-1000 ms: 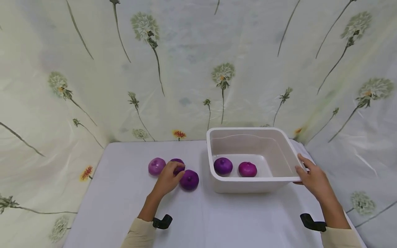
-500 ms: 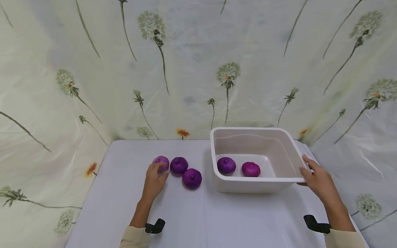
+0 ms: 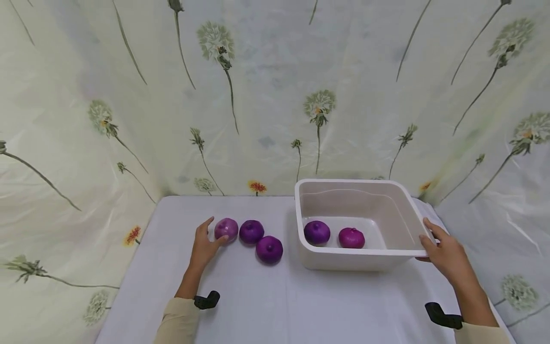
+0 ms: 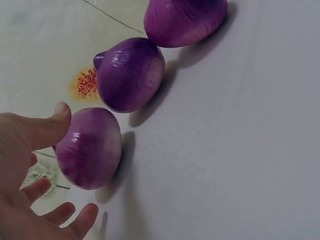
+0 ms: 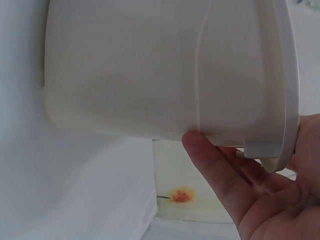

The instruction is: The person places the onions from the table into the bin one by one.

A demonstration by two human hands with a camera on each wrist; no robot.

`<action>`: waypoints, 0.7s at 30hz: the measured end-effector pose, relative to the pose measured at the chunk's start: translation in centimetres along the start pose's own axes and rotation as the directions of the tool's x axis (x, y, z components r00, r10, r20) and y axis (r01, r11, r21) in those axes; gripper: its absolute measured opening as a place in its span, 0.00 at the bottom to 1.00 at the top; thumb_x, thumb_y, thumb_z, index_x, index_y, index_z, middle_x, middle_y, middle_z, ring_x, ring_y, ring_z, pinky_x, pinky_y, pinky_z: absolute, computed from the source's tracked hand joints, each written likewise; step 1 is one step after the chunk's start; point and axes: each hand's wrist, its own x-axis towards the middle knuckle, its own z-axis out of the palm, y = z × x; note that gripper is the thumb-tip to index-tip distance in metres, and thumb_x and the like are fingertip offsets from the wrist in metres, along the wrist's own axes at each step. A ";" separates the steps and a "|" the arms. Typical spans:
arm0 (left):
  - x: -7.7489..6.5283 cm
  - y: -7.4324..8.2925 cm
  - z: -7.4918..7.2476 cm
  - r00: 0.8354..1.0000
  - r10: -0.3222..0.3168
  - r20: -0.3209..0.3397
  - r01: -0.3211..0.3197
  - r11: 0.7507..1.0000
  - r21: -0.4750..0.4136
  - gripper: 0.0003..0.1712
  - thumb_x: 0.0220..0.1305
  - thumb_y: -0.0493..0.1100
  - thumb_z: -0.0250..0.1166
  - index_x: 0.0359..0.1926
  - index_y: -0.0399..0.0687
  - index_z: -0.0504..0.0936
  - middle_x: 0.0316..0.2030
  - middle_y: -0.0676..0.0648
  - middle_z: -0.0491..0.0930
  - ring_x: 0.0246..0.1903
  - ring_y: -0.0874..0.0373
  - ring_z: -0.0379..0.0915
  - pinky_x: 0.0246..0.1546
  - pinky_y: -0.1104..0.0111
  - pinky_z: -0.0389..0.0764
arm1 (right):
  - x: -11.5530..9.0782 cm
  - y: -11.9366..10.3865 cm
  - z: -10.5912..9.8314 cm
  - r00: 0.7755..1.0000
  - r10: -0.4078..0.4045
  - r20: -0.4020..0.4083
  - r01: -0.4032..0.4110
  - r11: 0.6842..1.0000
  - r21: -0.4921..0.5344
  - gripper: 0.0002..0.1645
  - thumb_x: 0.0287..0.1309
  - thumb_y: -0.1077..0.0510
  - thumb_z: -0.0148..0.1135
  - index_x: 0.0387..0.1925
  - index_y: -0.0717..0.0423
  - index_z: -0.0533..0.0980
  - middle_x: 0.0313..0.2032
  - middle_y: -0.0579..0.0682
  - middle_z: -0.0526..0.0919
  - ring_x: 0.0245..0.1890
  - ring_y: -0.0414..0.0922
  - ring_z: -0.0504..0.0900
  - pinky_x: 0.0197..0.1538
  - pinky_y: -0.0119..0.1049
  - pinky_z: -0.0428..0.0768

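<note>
My left hand [image 3: 204, 244] is at the left of a row of purple onions, thumb and fingers spread beside the lightest one, the pale purple onion [image 3: 226, 230]. In the left wrist view, the thumb lies close to that onion [image 4: 89, 149]; whether it touches I cannot tell. A darker onion [image 3: 251, 232] sits just right of it, and another dark onion [image 3: 269, 250] lies nearer me. My right hand [image 3: 448, 253] grips the right rim of a white plastic tub [image 3: 356, 260], fingers underneath the rim. Inside the tub rest a purple onion [image 3: 317, 232] and a magenta onion [image 3: 351, 237].
A white cloth covers the table [image 3: 249, 306]. Behind it and on both sides hangs a sheet [image 3: 266, 86] printed with dandelions. The tub stands at the right back of the table, close to the rear edge.
My left hand has moved left, from above the middle dark onion, past the pale one, to its left side. The right hand keeps its hold on the tub. The head view has shifted slightly.
</note>
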 end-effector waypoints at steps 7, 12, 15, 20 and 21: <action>0.8 -0.6 1.0 1.000 0.018 0.018 -0.017 0.997 -0.069 0.48 0.54 0.40 0.76 0.73 0.39 0.62 0.70 0.29 0.59 0.63 0.33 0.63 0.65 0.43 0.67 | 0.0 0.0 0.0 1.000 -0.006 0.001 0.006 1.000 0.008 0.38 0.77 0.52 0.45 0.79 0.56 0.43 0.64 0.82 0.61 0.48 0.76 0.79 0.32 0.46 0.87; 1.0 -0.8 1.8 1.000 0.025 0.016 -0.023 0.996 -0.089 0.48 0.54 0.39 0.77 0.72 0.39 0.63 0.70 0.30 0.60 0.64 0.35 0.63 0.66 0.44 0.66 | 0.0 0.1 0.0 1.000 -0.010 -0.001 0.010 1.000 0.008 0.38 0.77 0.53 0.45 0.79 0.57 0.43 0.64 0.82 0.61 0.48 0.76 0.79 0.32 0.45 0.87; 1.1 -0.9 2.2 0.999 0.047 0.011 -0.046 0.995 -0.087 0.46 0.53 0.38 0.77 0.71 0.38 0.65 0.69 0.29 0.61 0.68 0.33 0.59 0.68 0.41 0.63 | 0.0 0.1 0.0 1.000 -0.017 -0.006 0.017 1.000 0.007 0.38 0.77 0.53 0.45 0.79 0.57 0.44 0.63 0.82 0.62 0.48 0.77 0.78 0.31 0.44 0.87; 0.9 -0.9 2.6 0.998 0.055 0.003 -0.055 0.994 -0.097 0.43 0.52 0.37 0.76 0.68 0.39 0.68 0.67 0.29 0.63 0.70 0.33 0.54 0.69 0.38 0.59 | 0.1 0.1 0.0 1.000 -0.015 -0.002 0.015 1.000 0.009 0.38 0.77 0.53 0.45 0.78 0.58 0.44 0.63 0.82 0.61 0.48 0.77 0.78 0.32 0.45 0.87; 0.9 -0.9 2.7 0.998 0.055 0.002 -0.055 0.994 -0.091 0.43 0.52 0.38 0.76 0.68 0.39 0.68 0.67 0.29 0.63 0.70 0.33 0.54 0.68 0.37 0.59 | 0.1 0.1 0.0 1.000 -0.013 -0.001 0.013 1.000 0.010 0.38 0.77 0.53 0.45 0.78 0.58 0.44 0.63 0.82 0.61 0.49 0.77 0.78 0.32 0.45 0.87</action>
